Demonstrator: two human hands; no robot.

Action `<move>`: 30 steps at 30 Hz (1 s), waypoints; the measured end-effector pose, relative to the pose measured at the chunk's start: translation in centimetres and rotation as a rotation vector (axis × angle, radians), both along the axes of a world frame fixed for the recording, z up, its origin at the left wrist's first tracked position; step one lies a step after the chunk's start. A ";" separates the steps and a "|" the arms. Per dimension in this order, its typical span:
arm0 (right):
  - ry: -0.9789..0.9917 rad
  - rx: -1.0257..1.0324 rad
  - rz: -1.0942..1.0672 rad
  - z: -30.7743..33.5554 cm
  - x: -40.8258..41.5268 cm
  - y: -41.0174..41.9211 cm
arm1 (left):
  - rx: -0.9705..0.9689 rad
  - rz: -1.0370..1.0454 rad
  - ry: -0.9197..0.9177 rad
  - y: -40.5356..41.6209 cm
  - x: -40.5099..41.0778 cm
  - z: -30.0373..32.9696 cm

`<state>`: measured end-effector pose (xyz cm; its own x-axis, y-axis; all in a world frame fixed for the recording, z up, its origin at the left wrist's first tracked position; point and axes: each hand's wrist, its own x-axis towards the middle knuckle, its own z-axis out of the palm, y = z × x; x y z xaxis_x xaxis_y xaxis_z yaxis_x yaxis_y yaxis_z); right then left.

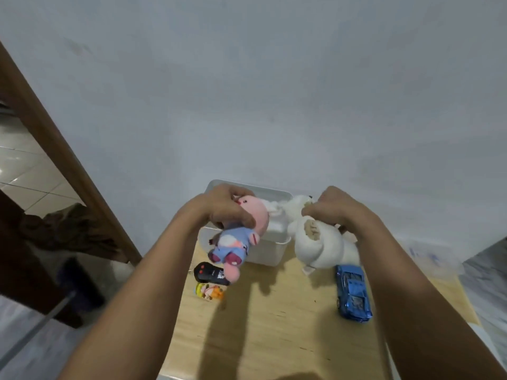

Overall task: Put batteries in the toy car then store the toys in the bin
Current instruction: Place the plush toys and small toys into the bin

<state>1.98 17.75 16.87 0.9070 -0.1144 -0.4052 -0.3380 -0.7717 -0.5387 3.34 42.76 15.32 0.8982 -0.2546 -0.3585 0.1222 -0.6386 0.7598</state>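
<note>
While two hands (227, 205) grip two plushies (241, 237) (one car (352, 293), perhaps).

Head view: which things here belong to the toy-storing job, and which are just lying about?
Job:
- white bin
- pink plush, gripped by left hand
- white plush, gripped by right hand
- blue toy car
- black remote
- small figurine

Lying about:
- dark cloth on the floor
</note>
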 end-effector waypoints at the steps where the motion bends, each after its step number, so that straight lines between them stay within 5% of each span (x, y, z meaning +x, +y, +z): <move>1: -0.051 0.017 -0.016 0.5 0.5 0.6 | 0.001 0.035 -0.034 0.5 0.6 0.3; 11: -0.641 -0.010 -0.095 -2.0 3.8 8.5 | 0.174 0.302 -0.489 2.0 5.8 -2.2; 30: -0.207 -0.216 0.041 -14.0 8.1 10.1 | 0.491 0.043 -0.125 1.4 10.2 -12.4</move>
